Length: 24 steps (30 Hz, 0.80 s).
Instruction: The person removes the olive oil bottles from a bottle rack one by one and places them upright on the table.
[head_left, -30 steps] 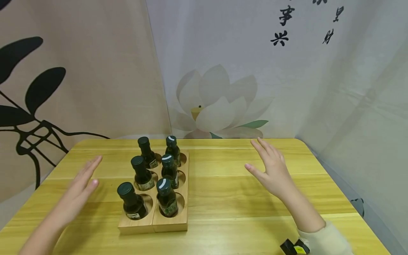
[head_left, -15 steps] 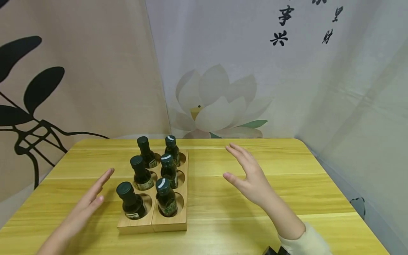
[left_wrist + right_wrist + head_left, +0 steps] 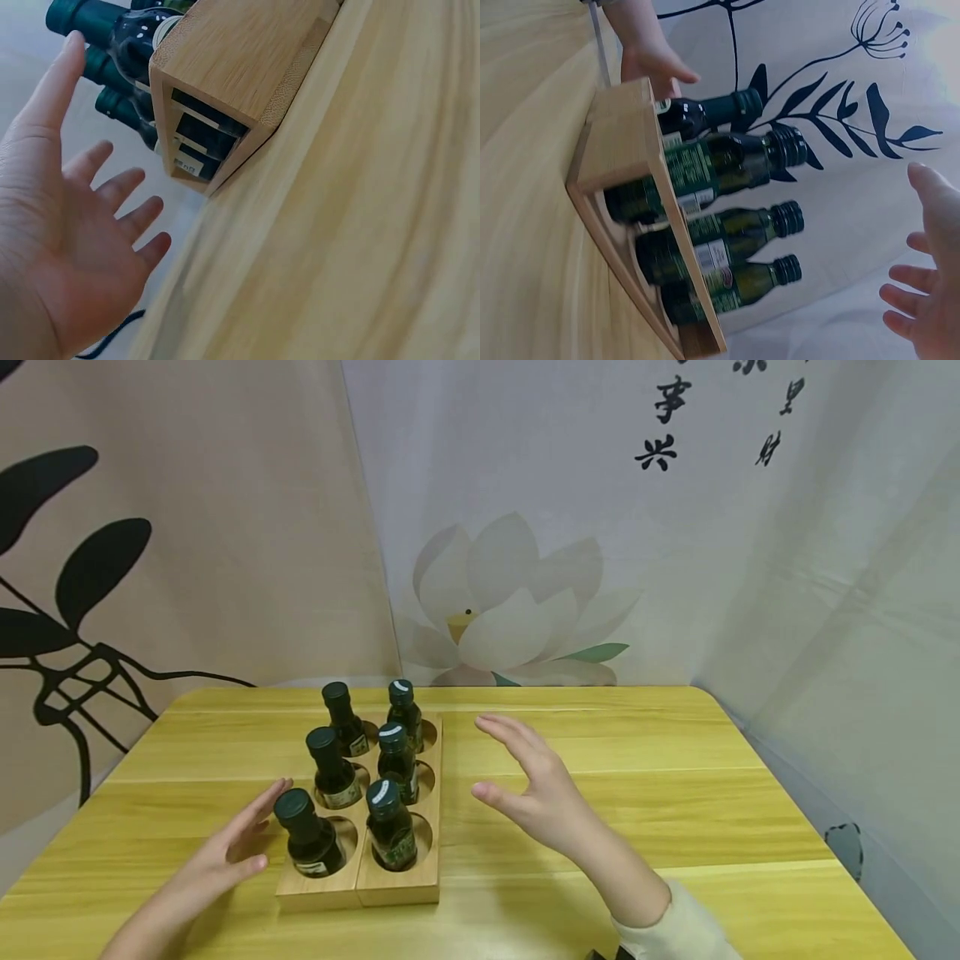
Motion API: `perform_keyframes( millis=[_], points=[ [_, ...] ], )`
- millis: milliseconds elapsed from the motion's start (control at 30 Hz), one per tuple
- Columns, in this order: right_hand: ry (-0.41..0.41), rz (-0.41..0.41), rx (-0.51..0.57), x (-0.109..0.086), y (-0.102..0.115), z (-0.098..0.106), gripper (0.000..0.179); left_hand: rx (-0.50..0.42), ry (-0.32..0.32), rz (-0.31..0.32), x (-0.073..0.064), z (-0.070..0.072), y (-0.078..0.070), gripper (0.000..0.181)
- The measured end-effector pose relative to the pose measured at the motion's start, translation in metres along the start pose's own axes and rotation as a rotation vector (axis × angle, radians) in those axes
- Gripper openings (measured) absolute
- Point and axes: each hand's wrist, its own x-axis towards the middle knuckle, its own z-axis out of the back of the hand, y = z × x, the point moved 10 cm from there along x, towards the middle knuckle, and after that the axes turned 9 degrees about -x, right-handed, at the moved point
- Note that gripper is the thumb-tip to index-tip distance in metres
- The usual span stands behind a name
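A light wooden rack [image 3: 401, 894], made of two blocks side by side, holds several small dark bottles upright in round holes. The left row has dark bottles [image 3: 337, 781] with plain green caps. In the right row, the green glass bottles [image 3: 393, 831] carry white marks on their caps. My left hand [image 3: 225, 860] is at the rack's left side, fingers spread and relaxed, fingertips close to the front left bottle [image 3: 309, 839]. Right of the rack, with a gap between, my right hand [image 3: 536, 793] hovers palm inward, thumb and fingers apart. Neither hand holds anything.
The rack stands on a yellow wooden table [image 3: 600, 735], left of its middle. Behind the table hangs a pale cloth [image 3: 540, 485] printed with a lotus, dark leaves and writing. A black device edge [image 3: 622, 953] shows at the right sleeve.
Both hands have moved inward toward the rack, the right hand leftward and the left hand rightward. The bottles and rack have stayed in place.
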Motion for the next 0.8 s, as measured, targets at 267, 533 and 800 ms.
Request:
perform_keyframes(
  millis=[267, 533, 800],
  points=[
    [0.021, 0.044, 0.082, 0.008, 0.016, -0.018, 0.063, -0.062, 0.004, 0.074, -0.008, -0.003, 0.018, 0.083],
    [0.059, 0.032, 0.131, 0.016, 0.025, -0.036, 0.058, -0.044, 0.017, 0.1, -0.01, -0.006, 0.024, 0.088],
    [0.131, -0.043, 0.211, 0.021, 0.029, -0.058, 0.053, -0.009, 0.014, 0.122, -0.011, -0.006, 0.028, 0.085]
  ],
)
